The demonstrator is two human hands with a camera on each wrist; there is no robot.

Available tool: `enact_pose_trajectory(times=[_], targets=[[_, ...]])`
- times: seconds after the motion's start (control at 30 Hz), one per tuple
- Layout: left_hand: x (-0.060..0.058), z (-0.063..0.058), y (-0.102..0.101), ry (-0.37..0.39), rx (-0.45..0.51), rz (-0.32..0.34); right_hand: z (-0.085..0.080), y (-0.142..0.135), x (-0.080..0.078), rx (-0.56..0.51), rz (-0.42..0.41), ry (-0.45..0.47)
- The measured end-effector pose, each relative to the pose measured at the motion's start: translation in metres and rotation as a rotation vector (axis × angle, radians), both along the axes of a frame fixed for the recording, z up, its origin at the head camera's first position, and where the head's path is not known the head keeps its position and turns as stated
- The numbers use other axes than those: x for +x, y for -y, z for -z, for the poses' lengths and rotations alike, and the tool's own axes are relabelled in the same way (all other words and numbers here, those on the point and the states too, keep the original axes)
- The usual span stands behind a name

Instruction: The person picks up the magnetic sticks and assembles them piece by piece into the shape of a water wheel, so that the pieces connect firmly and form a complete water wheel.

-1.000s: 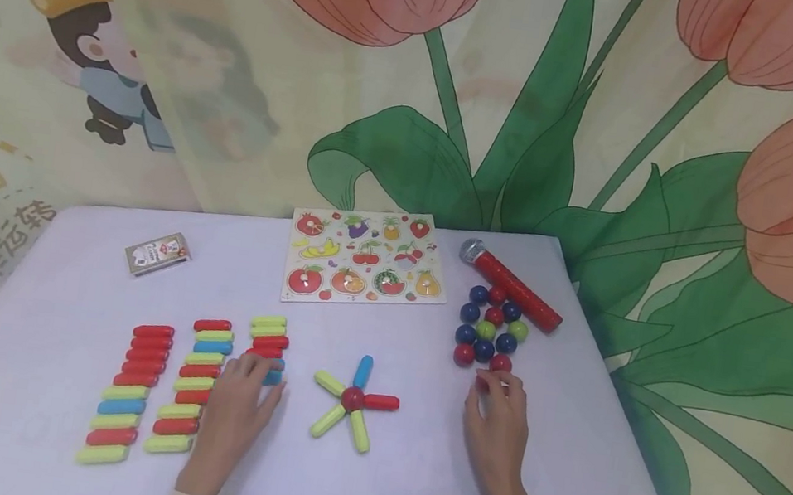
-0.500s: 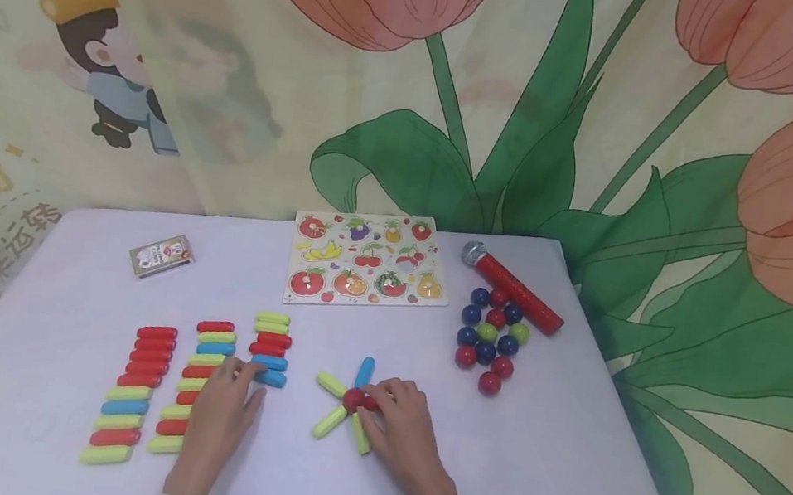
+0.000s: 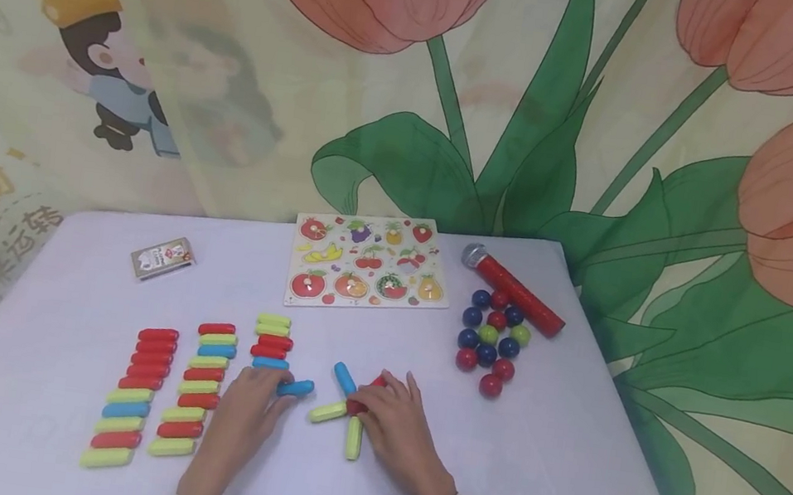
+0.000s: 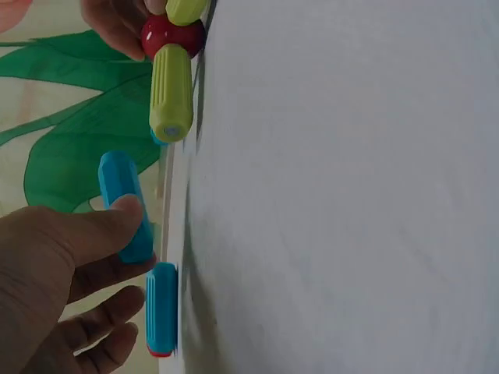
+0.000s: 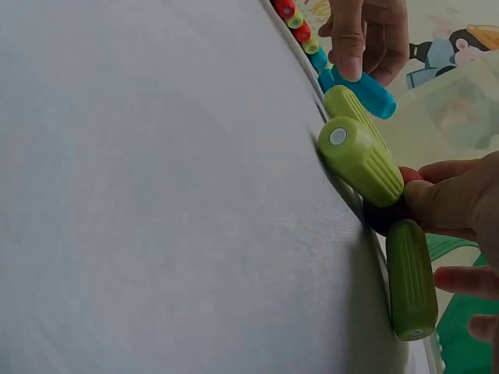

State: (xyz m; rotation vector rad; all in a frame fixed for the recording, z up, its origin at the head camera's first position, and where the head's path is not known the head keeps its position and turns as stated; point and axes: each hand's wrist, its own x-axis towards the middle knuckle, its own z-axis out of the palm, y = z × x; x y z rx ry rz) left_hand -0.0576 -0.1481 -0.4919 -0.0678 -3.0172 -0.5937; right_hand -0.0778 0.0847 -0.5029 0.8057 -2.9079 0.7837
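Note:
My left hand (image 3: 243,407) pinches a blue magnetic stick (image 3: 295,387) between thumb and fingers, lifted off the table in the left wrist view. Its free end points toward a star of sticks around a red ball (image 4: 173,35). My right hand (image 3: 405,437) pinches this ball, mostly covering it in the head view. From the ball spread a blue stick (image 3: 344,378), a red stick (image 3: 377,381) partly behind my fingers, and green sticks (image 5: 411,280). Another blue stick (image 4: 161,309) lies below my left fingers.
Rows of red, green and blue sticks (image 3: 202,373) lie at the left. A cluster of balls (image 3: 488,334) sits at the right beside a red microphone (image 3: 518,295). A fruit puzzle board (image 3: 367,265) and a small card box (image 3: 163,258) lie toward the back.
My right hand left a red ball by the cluster and moved left onto the star's ball, and the star has turned. My left hand picked up a blue stick from the row's near end.

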Motion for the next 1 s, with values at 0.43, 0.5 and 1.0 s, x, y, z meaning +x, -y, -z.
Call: enact_pose_trajectory(times=[0.43, 0.5, 1.0], targets=[[-0.004, 0.005, -0.029, 0.023, 0.050, 0.118, 0.006, -0.008, 0.000, -0.082, -0.023, 0.008], [-0.004, 0.006, -0.031, 0.022, 0.057, 0.131, 0.007, -0.009, 0.000, -0.085, -0.023, 0.018], [-0.003, 0.010, -0.033, 0.046, 0.154, 0.122, 0.005, -0.013, -0.003, -0.086, -0.033, 0.005]])
